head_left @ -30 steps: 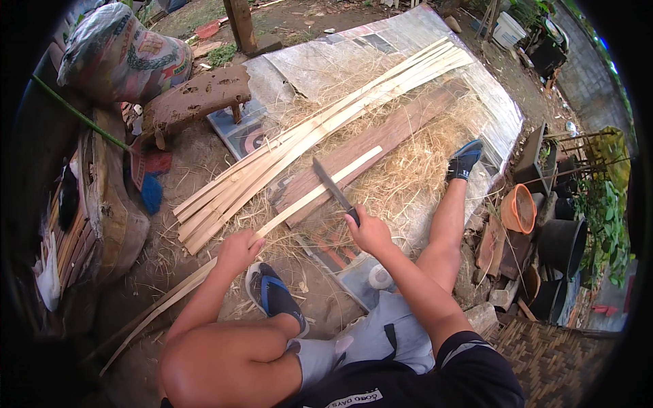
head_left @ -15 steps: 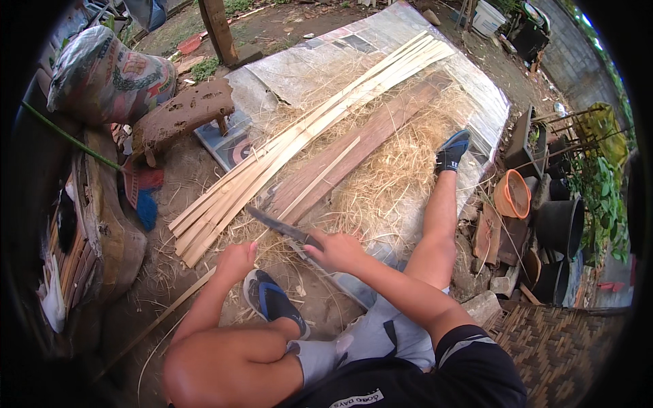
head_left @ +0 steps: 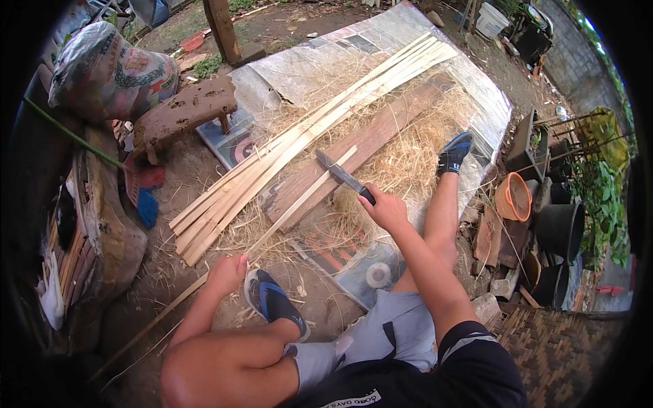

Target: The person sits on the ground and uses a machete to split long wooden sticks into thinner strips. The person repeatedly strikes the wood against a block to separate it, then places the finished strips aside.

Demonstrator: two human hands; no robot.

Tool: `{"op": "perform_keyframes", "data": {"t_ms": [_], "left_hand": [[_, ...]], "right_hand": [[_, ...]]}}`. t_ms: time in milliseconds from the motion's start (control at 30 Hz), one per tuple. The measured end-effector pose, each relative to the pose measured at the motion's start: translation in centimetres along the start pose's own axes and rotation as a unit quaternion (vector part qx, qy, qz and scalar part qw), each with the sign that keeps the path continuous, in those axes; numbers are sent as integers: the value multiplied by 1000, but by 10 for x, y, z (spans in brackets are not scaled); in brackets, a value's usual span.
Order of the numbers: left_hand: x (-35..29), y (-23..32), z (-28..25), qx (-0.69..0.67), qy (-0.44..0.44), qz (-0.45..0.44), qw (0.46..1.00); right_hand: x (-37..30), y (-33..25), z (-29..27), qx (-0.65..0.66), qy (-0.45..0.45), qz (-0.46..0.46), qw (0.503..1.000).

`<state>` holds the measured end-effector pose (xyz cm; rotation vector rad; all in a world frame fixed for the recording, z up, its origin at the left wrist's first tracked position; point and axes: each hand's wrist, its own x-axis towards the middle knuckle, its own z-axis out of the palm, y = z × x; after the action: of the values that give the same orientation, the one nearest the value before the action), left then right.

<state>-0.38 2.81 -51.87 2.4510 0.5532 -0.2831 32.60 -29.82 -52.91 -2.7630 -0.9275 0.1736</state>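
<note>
My right hand [head_left: 386, 208] grips the dark handle of a long knife [head_left: 339, 173], its blade pointing up and left over a long pale bamboo strip [head_left: 299, 202]. That strip runs diagonally across a brown wooden plank [head_left: 367, 141]. My left hand [head_left: 227, 273] holds the strip's lower end near my sandalled left foot [head_left: 275, 304]. A bundle of several split bamboo strips [head_left: 299, 139] lies just left of the plank, on straw-like shavings [head_left: 408, 160].
A grey tarp [head_left: 320, 58] covers the ground under the straw. A low muddy wooden stool [head_left: 182, 112] and a stuffed printed sack [head_left: 112, 71] stand at the left. Pots, an orange one [head_left: 513, 197] and a black one [head_left: 561, 231], crowd the right. My right foot [head_left: 454, 152] rests on the straw.
My right hand has lifted the knife from low near my left hand and swung it up and right, over the strip on the plank. My left hand stays on the strip's end.
</note>
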Motion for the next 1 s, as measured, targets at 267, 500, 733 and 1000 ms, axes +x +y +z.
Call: {"op": "perform_keyframes", "data": {"t_ms": [267, 500, 733, 1000], "left_hand": [[-20, -6, -25, 47, -11, -53, 997], [7, -46, -22, -69, -96, -62, 991], [-18, -60, -42, -242, -175, -159, 941], [-13, -78, -39, -238, -173, -144, 945]], "right_hand": [[14, 31, -11, 17, 16, 116, 993], [-68, -93, 13, 70, -101, -191, 974], [-20, -28, 15, 102, -68, 112, 986], [-21, -2, 10, 42, -62, 35, 997]]}}
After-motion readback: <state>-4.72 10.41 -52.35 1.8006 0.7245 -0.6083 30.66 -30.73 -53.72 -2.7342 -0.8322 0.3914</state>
